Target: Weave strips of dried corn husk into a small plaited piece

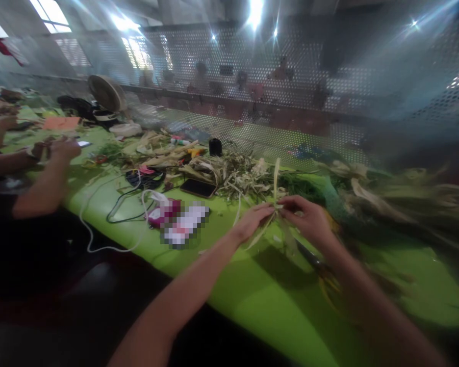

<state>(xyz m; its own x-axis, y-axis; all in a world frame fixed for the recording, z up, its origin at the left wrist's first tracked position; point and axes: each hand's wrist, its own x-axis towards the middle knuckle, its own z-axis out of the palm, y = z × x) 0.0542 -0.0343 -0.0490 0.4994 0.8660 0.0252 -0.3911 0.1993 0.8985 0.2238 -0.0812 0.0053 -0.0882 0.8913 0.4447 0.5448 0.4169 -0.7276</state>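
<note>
My left hand (253, 221) and my right hand (306, 218) meet above the green table. Both are closed, fingertips pinching pale husk strips (276, 178) where they cross. One strip stands upright between the hands, while others hang below and to the left. Beneath my right forearm lies a pair of scissors (329, 288) with yellow handles, partly covered by the arm. Just beyond my hands spreads a heap of dried husk scraps (245, 173). Fingers hide the exact point where the strips join.
The green table (229, 275) runs along a perforated metal screen (222, 61). A dark phone (198, 187), a magenta tissue pack (164, 213), a white cable (84, 224) and a fan (106, 94) are to the left. Another person's hands (63, 149) work at far left.
</note>
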